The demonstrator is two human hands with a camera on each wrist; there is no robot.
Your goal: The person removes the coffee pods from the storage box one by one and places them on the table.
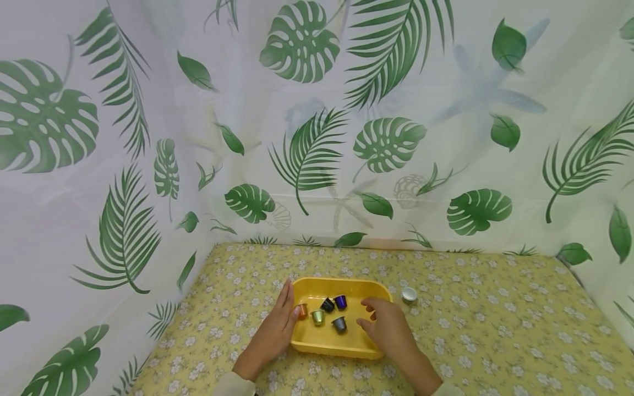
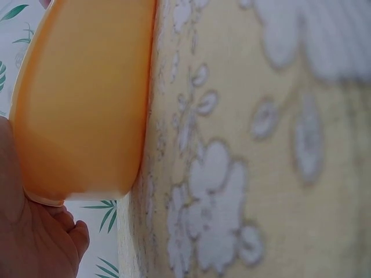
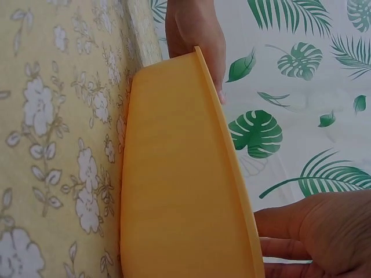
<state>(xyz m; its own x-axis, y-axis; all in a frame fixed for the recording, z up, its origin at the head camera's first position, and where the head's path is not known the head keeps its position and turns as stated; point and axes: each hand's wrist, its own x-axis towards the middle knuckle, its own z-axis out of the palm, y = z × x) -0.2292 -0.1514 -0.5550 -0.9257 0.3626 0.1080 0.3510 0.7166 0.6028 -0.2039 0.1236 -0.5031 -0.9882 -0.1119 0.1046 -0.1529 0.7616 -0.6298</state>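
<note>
A yellow plastic tray (image 1: 364, 350) with a raised rim lies in front of me and holds several small coffee capsules. They are an orange capsule (image 1: 302, 311), a light green capsule (image 1: 318, 317), a black capsule (image 1: 327, 304), a purple capsule (image 1: 340, 302) and a grey capsule (image 1: 339, 324). My left hand (image 1: 274, 329) holds the tray's left end, its thumb over the rim beside the orange capsule. Over the right part of the tray, my right hand (image 1: 388, 327) hovers with loosely bent fingers and nothing visible between them. Both wrist views show the tray's outer wall, which hides the capsules.
A small white, round, cup-like piece (image 1: 409, 295) lies just beyond the tray's right end. The table has a yellow flowered cloth (image 1: 495, 335). A white leaf-printed curtain (image 1: 436, 154) hangs along the table's far side and left.
</note>
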